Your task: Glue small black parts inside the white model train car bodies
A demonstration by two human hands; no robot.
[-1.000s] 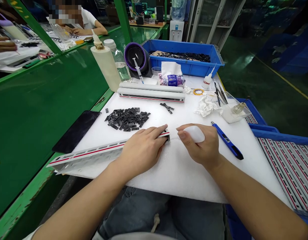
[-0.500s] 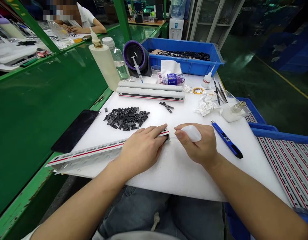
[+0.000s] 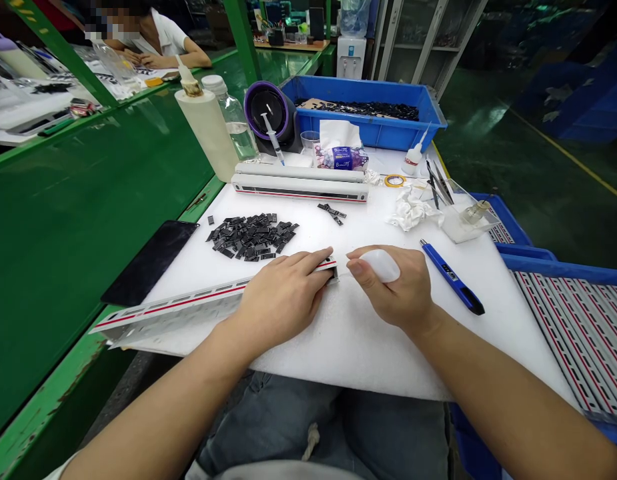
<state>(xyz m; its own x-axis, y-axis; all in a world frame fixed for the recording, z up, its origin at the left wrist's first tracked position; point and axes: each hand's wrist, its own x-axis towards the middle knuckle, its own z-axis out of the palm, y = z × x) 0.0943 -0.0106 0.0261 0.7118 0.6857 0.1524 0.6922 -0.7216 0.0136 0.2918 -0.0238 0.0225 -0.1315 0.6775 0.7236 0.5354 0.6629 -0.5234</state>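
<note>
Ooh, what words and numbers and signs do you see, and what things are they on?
"B": the start of the name on the tissue pack; the rest is too blurred to be sure of.
Blue knife: dark label, too small to read.
Little glue bottle: red print, too blurred to read.
Water dispenser: small blue label, too far off to read.
White bottle in the right hand: no writing shows.

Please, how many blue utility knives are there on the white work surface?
1. The blue utility knife lies to the right of the right hand, which holds a white squeeze bottle. Another could be hidden behind other things.
</note>
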